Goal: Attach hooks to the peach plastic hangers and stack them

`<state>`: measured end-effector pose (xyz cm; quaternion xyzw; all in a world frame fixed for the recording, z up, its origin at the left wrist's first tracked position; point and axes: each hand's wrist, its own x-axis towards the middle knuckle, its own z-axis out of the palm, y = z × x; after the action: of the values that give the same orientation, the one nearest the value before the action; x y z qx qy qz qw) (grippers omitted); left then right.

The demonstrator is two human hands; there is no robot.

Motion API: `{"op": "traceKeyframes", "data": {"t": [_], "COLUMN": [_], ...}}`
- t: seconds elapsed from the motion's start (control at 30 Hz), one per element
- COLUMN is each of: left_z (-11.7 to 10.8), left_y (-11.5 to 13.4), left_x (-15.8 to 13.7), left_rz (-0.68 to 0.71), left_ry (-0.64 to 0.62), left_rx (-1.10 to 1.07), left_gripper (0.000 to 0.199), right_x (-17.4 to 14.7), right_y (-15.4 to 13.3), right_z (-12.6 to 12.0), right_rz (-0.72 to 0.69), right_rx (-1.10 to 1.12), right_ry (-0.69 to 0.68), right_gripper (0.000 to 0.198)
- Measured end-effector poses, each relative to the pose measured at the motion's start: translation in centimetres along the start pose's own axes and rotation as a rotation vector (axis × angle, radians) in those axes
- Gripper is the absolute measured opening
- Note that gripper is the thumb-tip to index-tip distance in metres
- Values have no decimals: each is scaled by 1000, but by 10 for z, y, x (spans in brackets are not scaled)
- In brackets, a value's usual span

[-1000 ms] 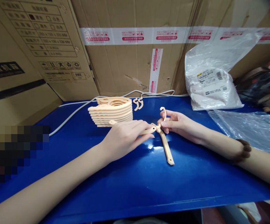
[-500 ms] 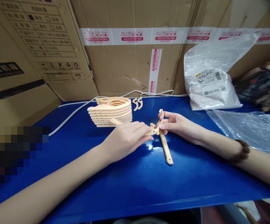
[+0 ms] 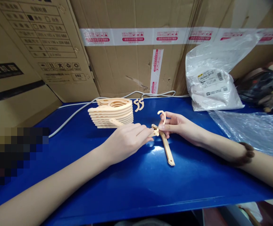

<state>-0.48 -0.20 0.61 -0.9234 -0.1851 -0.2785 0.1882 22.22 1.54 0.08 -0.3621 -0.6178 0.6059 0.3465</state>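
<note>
My left hand (image 3: 129, 139) is closed around a cream plastic hanger arm (image 3: 115, 122), whose far end sticks out behind the knuckles. Its other end shows at the fingertips, against the foot of a cream hanger hook (image 3: 164, 117). My right hand (image 3: 177, 125) pinches that hook between thumb and fingers, with the curved tip pointing up and to the left. Below the right fingers, a second flat hanger arm (image 3: 168, 151) with a hole at its end slants across the blue table. Fingers hide how the pieces meet.
A stack of cream hanger pieces (image 3: 112, 114) stands behind my left hand, with loose hooks (image 3: 139, 105) beside it. A white cable (image 3: 72, 120) runs along the back. At right are a white plastic bag (image 3: 211, 84) and clear plastic film (image 3: 251, 131). Cardboard boxes (image 3: 127, 66) wall the back.
The hook has turned in my right fingers, so its curve now shows side-on, opening left. My left hand has shifted very slightly left. The flat arm on the table stays put.
</note>
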Motion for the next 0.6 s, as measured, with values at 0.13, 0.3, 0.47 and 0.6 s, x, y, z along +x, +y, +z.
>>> {"op": "traceKeyframes", "data": {"t": [0.13, 0.3, 0.47, 0.6], "left_z": [1, 1, 0, -1], "left_y": [0, 1, 2, 2], "left_x": [-1, -1, 0, -1], "left_rz": [-6, 0, -43, -94], "left_ry": [-9, -13, -59, -72], "left_rx": [6, 3, -29, -85], "left_gripper": [28, 28, 29, 31], "right_x": [-1, -1, -1, -2], "right_y": [-2, -3, -6, -8], "right_z": [2, 3, 3, 3], "right_rz": [-4, -20, -42, -66], "right_rx": [-10, -32, -58, -74], "right_ry": [13, 28, 26, 41], "right_gripper": [33, 34, 33, 34]}}
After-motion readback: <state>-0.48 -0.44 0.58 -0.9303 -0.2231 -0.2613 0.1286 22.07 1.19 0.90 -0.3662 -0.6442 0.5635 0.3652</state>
